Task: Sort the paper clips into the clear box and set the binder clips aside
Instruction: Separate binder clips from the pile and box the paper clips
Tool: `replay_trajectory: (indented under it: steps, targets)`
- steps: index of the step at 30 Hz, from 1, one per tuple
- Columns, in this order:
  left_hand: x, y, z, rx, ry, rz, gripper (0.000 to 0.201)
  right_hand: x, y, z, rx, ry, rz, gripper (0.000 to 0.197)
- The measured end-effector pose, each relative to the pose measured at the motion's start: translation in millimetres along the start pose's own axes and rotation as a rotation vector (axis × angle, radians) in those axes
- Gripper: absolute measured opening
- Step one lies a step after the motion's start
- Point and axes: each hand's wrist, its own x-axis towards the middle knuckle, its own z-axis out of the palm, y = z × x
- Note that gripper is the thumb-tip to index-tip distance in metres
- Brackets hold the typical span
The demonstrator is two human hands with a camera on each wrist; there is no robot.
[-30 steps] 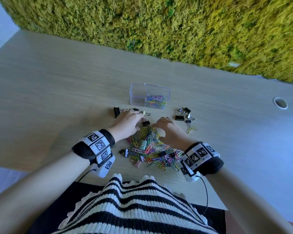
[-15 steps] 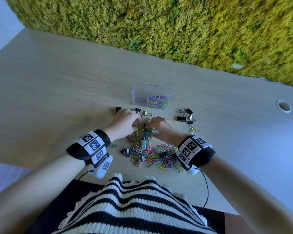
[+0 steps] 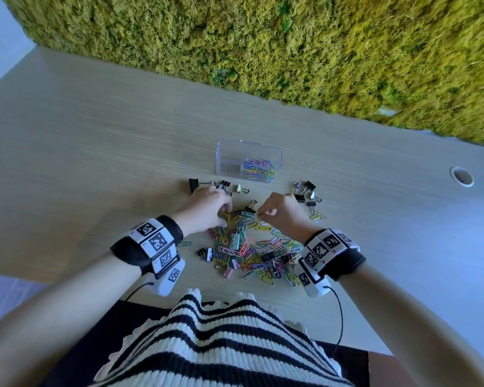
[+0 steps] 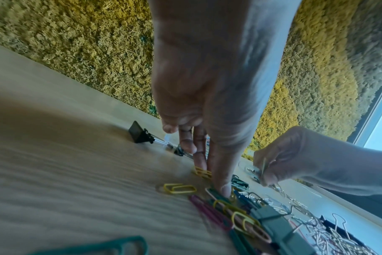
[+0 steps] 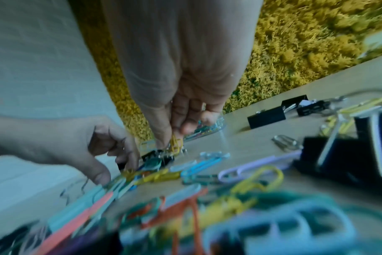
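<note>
A heap of coloured paper clips (image 3: 252, 251) mixed with small binder clips lies on the table's near edge. Behind it stands the clear box (image 3: 229, 155), with paper clips (image 3: 259, 170) in its right compartment. My left hand (image 3: 227, 216) is curled over the heap's far left, thumb (image 4: 226, 189) and fingertips pinching yellow paper clips (image 4: 202, 171) against the table. My right hand (image 5: 175, 138) pinches a few yellow paper clips (image 5: 175, 144) just above a black binder clip (image 3: 248, 211) that lies between the hands.
Binder clips lie in two groups, one left of the box front (image 3: 207, 185) and one to its right (image 3: 308, 192). A few paper clips (image 3: 317, 217) lie loose by the right group. A moss wall (image 3: 291, 46) backs the table. A cable hole (image 3: 461, 176) is far right.
The hands, close together half a second ago, have drawn apart, uncovering the black binder clip. The right hand has lifted off the heap with paper clips pinched.
</note>
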Motion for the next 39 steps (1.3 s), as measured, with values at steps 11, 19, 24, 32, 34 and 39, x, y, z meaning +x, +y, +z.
replay_trajectory:
  steps: [11, 19, 24, 32, 34, 39]
  targets:
    - [18, 10, -9, -0.195, 0.128, 0.060, 0.006, 59, -9, -60, 0.218, 0.420, 0.036, 0.009]
    - [21, 18, -3, -0.007, -0.025, 0.221, 0.031, 87, -7, -52, 0.093, 0.379, -0.002, 0.007]
    - [19, 7, -3, 0.029, -0.014, 0.160, 0.037, 73, 1, -42, -0.110, 0.388, -0.111, 0.038]
    - [15, -8, -8, -0.058, 0.028, 0.026, 0.046, 61, -4, -39, -0.404, 0.183, -0.110, 0.069]
    - [10, -15, -11, -0.086, 0.032, -0.009, 0.042, 53, -5, -42, -0.325, 0.334, -0.164, 0.064]
    - [0, -25, -17, 0.012, -0.047, -0.061, 0.033, 18, 9, -39, -0.144, 0.211, 0.005, 0.044]
